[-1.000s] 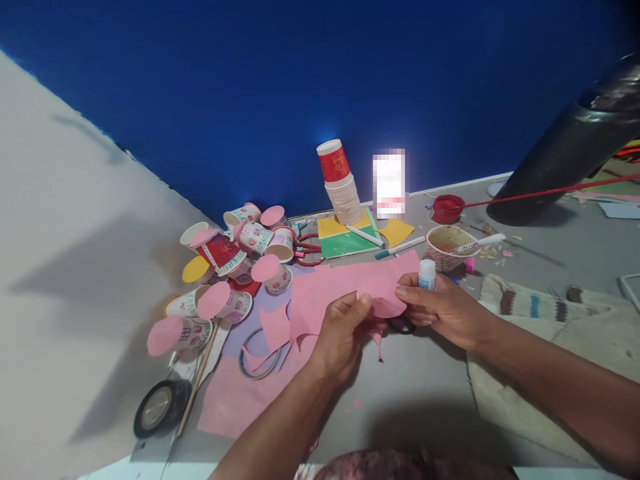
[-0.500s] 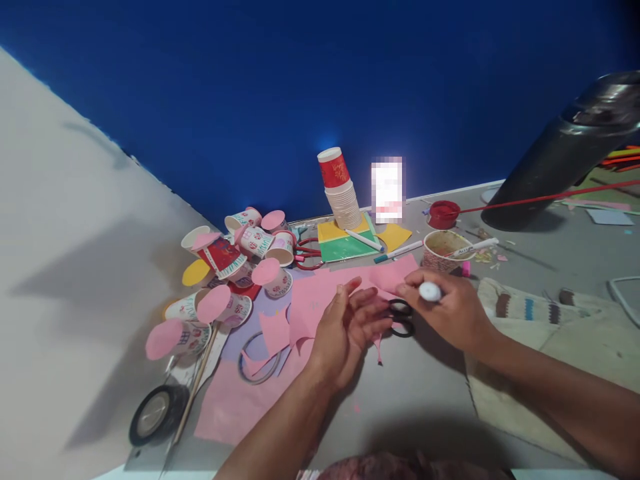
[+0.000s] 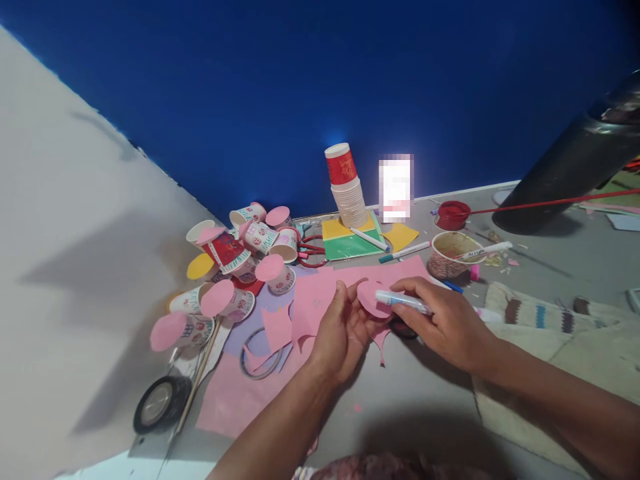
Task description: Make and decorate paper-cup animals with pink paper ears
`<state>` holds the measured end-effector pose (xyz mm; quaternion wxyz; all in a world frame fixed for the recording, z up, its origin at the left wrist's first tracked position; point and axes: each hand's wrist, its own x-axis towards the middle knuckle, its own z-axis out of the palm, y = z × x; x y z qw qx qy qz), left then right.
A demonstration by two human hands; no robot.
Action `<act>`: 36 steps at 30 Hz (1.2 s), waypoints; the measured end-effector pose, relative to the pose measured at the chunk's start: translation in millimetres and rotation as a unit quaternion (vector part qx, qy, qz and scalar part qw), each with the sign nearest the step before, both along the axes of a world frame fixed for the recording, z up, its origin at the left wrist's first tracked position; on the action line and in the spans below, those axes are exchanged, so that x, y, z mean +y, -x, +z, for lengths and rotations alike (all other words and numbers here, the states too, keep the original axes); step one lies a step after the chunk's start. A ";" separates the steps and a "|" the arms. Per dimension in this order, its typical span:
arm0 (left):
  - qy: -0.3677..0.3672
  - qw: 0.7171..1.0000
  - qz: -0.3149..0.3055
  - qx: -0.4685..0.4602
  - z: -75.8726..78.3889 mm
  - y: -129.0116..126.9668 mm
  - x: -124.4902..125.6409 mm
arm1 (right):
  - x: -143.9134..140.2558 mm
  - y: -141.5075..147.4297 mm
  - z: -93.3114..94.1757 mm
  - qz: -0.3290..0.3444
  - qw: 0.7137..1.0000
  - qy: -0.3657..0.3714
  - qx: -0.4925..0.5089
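Observation:
My left hand (image 3: 343, 333) lies palm up and holds a small pink paper circle (image 3: 369, 298) on its fingers. My right hand (image 3: 445, 323) grips a white glue tube (image 3: 403, 302) with a blue label, lying sideways, its tip resting on the pink circle. Black scissors (image 3: 400, 328) lie on the grey floor just under my right hand, mostly hidden. Under both hands spreads a large pink paper sheet (image 3: 240, 393) with cut-out holes.
A heap of paper cups with pink lids (image 3: 235, 267) lies at the left. A cup stack (image 3: 347, 190), green and yellow sheets (image 3: 345, 243), markers, a paste cup (image 3: 450, 253), a red lid (image 3: 453, 215), tape roll (image 3: 160, 403) and a woven cloth (image 3: 560, 327) surround them.
My right hand has turned the glue tube from upright to sideways and brought its tip onto the pink circle. My left hand has opened flat under the circle.

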<state>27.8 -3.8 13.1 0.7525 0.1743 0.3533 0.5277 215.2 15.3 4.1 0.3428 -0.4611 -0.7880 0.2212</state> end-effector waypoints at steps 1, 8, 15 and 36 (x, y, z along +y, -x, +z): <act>-0.004 1.000 -0.003 0.008 -1.5 -0.6 -0.9 | -0.6 1.1 -0.5 0.003 1.000 -0.014 -0.014; -0.028 0.998 -0.028 0.040 -6.2 -7.2 -9.5 | -3.0 4.3 -5.0 0.037 0.995 -0.049 -0.082; -0.007 0.999 -0.020 0.050 -3.9 -5.6 -12.3 | -2.5 3.6 -7.9 0.037 0.991 -0.081 -0.099; -0.019 0.998 -0.023 0.057 -3.7 -7.8 -10.4 | 2.5 4.5 -2.9 -0.048 0.996 0.062 0.037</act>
